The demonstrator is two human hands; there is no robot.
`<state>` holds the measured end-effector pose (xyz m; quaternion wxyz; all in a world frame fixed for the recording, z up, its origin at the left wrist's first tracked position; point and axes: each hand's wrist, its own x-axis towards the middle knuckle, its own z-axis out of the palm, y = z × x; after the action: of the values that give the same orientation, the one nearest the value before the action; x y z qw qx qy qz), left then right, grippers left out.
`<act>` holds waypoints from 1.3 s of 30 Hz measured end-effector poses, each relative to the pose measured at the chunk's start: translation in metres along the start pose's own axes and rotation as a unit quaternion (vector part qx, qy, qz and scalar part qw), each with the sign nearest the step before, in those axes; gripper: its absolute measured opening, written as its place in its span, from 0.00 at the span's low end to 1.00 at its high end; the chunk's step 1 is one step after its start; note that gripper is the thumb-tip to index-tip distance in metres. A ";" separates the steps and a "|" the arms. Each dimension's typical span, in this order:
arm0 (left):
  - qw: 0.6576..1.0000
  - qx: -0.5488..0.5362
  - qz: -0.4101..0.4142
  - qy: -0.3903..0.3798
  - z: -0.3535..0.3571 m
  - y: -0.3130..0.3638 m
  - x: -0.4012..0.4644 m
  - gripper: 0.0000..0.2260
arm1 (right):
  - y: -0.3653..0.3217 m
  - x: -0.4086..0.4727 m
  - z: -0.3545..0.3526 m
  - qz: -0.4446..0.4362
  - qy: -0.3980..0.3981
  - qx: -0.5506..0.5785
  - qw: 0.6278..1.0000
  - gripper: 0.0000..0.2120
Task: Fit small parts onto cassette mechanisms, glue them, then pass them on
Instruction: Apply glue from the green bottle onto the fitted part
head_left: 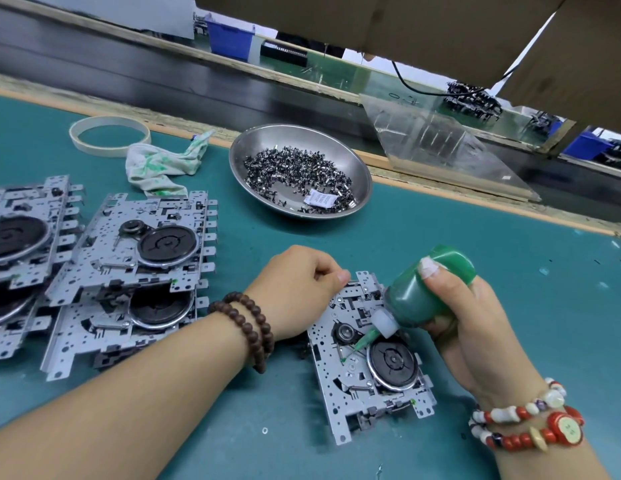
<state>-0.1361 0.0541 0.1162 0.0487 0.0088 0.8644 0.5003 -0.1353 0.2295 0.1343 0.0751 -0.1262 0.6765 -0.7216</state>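
A metal cassette mechanism (pixel 340 386) with a dark flywheel lies on the green mat in front of me. My right hand (pixel 465 317) grips a green glue bottle (pixel 423 292), tilted down to the left, its green needle tip touching the plate beside the small pulley. My left hand (pixel 298 289) rests closed on the mechanism's upper left corner, thumb and fingers pinched at its edge. A steel bowl (pixel 354 161) with several small dark metal parts stands behind the work.
Stacks of cassette mechanisms (pixel 136 258) fill the left side of the mat. A stained cloth (pixel 160 164) and a tape ring (pixel 110 135) lie at the back left. A clear plastic guard (pixel 437 143) and a dark conveyor belt (pixel 163 74) run along the far edge.
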 end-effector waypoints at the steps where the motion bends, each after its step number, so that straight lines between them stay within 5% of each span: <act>1: 1.000 0.000 0.000 -0.001 0.000 0.000 0.000 0.09 | 0.000 0.000 0.000 0.001 0.000 -0.009 1.000 0.08; 14: 1.000 0.002 -0.001 -0.001 0.000 -0.001 0.000 0.09 | -0.001 0.000 0.001 0.013 0.022 -0.018 0.999 0.07; 20: 0.996 -0.093 -0.017 -0.003 -0.001 0.001 -0.001 0.10 | -0.006 0.002 -0.009 0.028 0.112 0.136 0.984 0.11; 30: 0.980 -0.188 -0.043 0.056 -0.001 0.003 -0.001 0.10 | -0.005 0.004 -0.020 0.100 0.056 0.242 0.963 0.14; 33: 0.984 -0.165 -0.035 0.056 0.000 0.002 -0.002 0.10 | -0.003 0.006 -0.021 0.064 0.038 0.200 0.977 0.15; 39: 0.985 -0.152 -0.033 0.072 0.002 0.004 -0.004 0.09 | 0.012 0.013 -0.019 0.022 0.106 -0.095 0.990 0.19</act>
<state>-0.1320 0.0578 0.1186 0.0037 -0.0630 0.7797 0.6230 -0.1542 0.2427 0.1222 0.0071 -0.0406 0.7486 -0.6618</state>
